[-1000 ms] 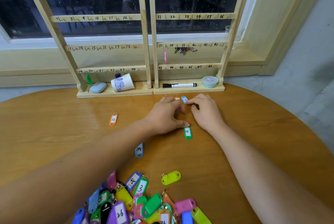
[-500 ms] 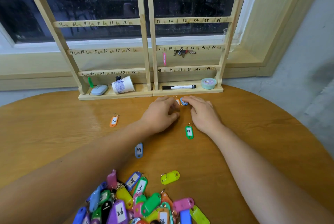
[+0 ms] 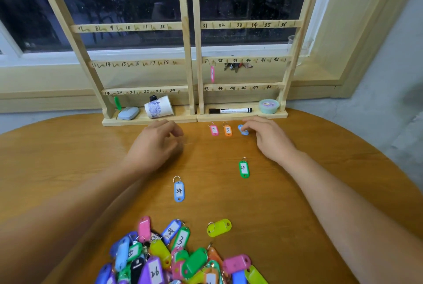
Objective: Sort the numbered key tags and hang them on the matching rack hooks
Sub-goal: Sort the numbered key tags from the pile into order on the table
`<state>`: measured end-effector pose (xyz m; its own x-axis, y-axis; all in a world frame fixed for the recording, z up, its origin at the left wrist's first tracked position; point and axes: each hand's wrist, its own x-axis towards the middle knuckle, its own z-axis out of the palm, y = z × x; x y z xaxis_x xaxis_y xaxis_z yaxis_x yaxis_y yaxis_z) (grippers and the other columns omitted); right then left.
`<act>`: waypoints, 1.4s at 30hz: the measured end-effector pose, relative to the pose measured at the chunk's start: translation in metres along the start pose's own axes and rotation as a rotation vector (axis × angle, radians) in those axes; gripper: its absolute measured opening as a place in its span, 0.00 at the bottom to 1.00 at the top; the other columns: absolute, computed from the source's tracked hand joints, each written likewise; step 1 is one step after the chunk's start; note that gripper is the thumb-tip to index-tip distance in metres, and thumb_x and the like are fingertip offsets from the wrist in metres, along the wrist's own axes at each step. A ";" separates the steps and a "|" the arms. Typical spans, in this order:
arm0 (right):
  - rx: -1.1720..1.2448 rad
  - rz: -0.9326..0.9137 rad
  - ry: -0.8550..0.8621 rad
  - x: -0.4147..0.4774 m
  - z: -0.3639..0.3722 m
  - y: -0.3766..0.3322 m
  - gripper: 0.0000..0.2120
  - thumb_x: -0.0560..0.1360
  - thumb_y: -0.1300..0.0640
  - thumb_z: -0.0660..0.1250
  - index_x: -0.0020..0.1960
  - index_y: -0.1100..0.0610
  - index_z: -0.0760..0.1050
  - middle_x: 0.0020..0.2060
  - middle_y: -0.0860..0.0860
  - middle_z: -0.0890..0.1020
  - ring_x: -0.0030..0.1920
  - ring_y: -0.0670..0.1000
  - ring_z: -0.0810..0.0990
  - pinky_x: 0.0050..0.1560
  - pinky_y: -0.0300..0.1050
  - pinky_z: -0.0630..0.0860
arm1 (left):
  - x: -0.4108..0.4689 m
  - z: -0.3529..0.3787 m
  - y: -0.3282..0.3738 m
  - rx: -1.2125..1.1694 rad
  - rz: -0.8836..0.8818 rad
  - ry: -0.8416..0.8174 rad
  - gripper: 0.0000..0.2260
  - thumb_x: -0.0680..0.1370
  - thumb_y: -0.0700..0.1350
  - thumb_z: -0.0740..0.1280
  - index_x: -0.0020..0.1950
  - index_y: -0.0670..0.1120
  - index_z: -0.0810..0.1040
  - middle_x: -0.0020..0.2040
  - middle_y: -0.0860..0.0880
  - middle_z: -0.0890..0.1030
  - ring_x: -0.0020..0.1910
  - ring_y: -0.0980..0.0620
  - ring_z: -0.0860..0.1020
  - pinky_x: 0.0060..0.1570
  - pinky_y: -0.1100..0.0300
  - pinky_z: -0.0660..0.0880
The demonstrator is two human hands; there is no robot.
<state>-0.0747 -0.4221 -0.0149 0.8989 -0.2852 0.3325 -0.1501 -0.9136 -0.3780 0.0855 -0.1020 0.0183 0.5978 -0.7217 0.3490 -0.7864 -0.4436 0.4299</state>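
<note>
Right hand (image 3: 272,140) is touching small blue plastic key tag (image 3: 241,128), just right of orange tag 8 (image 3: 227,130); pinch unclear. Left hand (image 3: 158,144) is hovering loosely curled, empty, farther off.

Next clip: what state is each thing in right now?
Left hand: loosely curled, empty.
Right hand: fingertips on blue tag.
Tag 7: flat on table.
Tag 8: flat on table.
Paper cup: on its side.
Marker: capped, lying flat.
Pink tag: hanging, hook 37.
Keys: hanging.
</note>
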 end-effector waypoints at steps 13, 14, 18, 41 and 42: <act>-0.036 -0.008 -0.108 0.014 -0.014 -0.003 0.13 0.83 0.60 0.70 0.66 0.52 0.83 0.52 0.45 0.80 0.53 0.48 0.79 0.58 0.48 0.78 | -0.085 -0.035 -0.052 -0.066 -0.191 0.167 0.11 0.78 0.38 0.74 0.51 0.55 0.83 0.51 0.58 0.84 0.54 0.61 0.78 0.53 0.76 0.68; -0.055 0.011 -0.114 0.017 -0.012 -0.006 0.11 0.82 0.58 0.71 0.64 0.53 0.84 0.52 0.46 0.80 0.53 0.49 0.79 0.58 0.49 0.79 | -0.085 -0.034 -0.052 -0.074 -0.199 0.175 0.11 0.79 0.38 0.73 0.51 0.55 0.83 0.50 0.59 0.84 0.54 0.61 0.78 0.53 0.76 0.68; 0.007 0.095 -0.094 0.025 -0.007 -0.015 0.06 0.80 0.55 0.74 0.58 0.52 0.84 0.48 0.46 0.80 0.47 0.46 0.79 0.54 0.48 0.79 | -0.086 -0.031 -0.050 -0.091 -0.210 0.172 0.11 0.79 0.39 0.73 0.50 0.56 0.82 0.50 0.61 0.84 0.55 0.60 0.78 0.52 0.65 0.71; 0.038 0.371 -0.037 0.044 0.005 -0.025 0.11 0.78 0.48 0.77 0.41 0.51 0.79 0.40 0.48 0.83 0.46 0.53 0.82 0.49 0.51 0.81 | -0.088 -0.031 -0.054 -0.116 -0.220 0.133 0.08 0.79 0.43 0.76 0.51 0.56 0.84 0.49 0.59 0.83 0.52 0.60 0.79 0.49 0.70 0.71; 0.050 0.400 -0.028 0.046 0.006 -0.028 0.11 0.78 0.49 0.77 0.42 0.52 0.80 0.40 0.49 0.83 0.47 0.53 0.82 0.49 0.50 0.80 | -0.087 -0.031 -0.054 -0.117 -0.220 0.135 0.08 0.79 0.43 0.76 0.51 0.56 0.84 0.49 0.59 0.83 0.52 0.60 0.79 0.49 0.69 0.71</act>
<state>-0.0267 -0.4080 0.0058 0.7845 -0.6070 0.1272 -0.4710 -0.7166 -0.5144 0.0805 0.0014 -0.0097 0.7740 -0.5335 0.3411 -0.6165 -0.5119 0.5982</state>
